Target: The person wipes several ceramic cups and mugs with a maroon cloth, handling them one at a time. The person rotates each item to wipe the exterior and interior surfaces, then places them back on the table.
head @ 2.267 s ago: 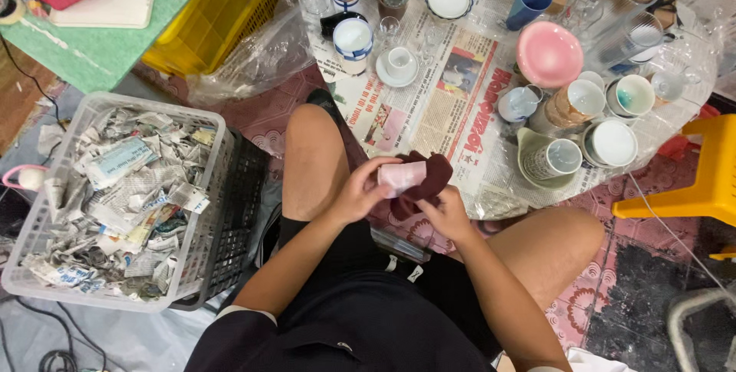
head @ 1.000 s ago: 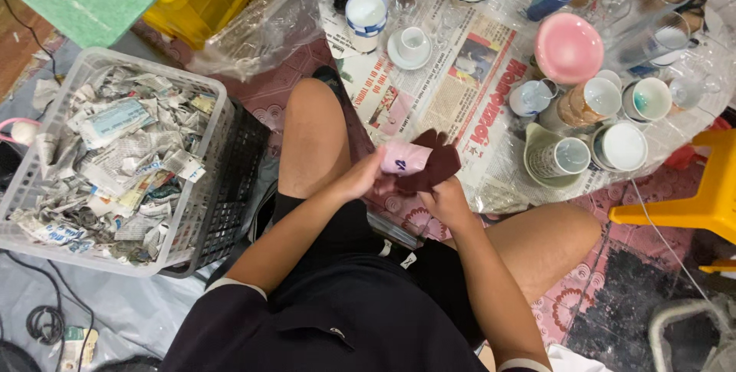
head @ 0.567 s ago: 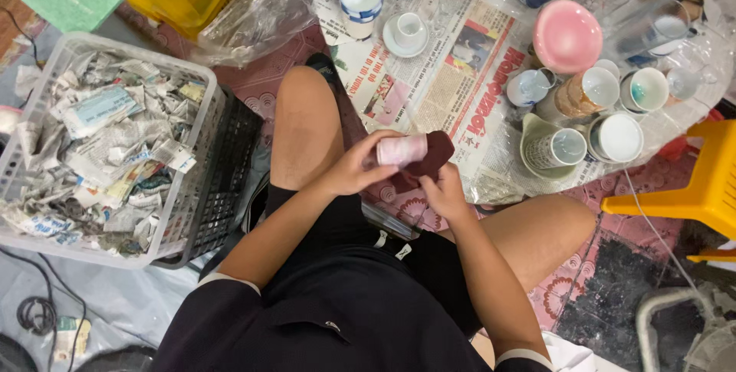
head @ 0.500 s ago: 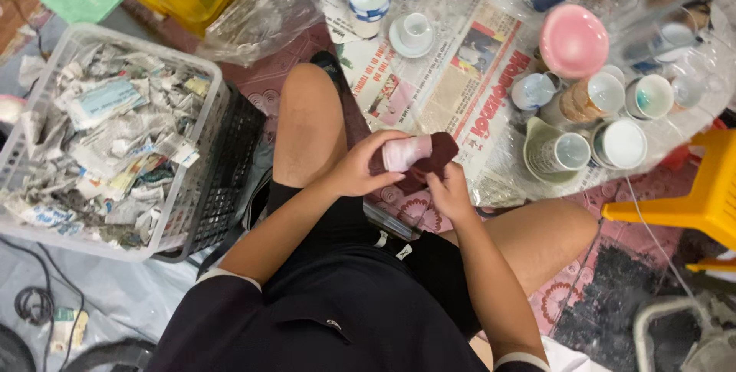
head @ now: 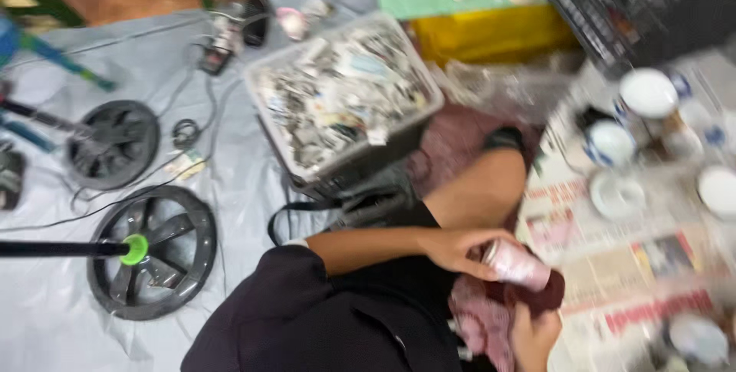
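The view had swung sharply to the person's left since half a second before, so the cups and newspaper that had filled the frame slid to the right edge and a white basket (head: 345, 100) of crumpled paper scraps, a grey sheet (head: 230, 211) and two round black fan guards (head: 152, 253) came into sight; the picture was blurred by that turn. The work in the lap looked unchanged by it: the left hand (head: 460, 249) remained wrapped around the small pale pink cup (head: 517, 265), gripping it from the side, and the right hand (head: 533, 335), low at the frame's bottom, remained closed on the dark red cloth (head: 544, 295) pressed against the cup's underside. The cup lay tilted on its side above the lap, just beside the bent knee, its surface smooth and pinkish white, details smeared by motion
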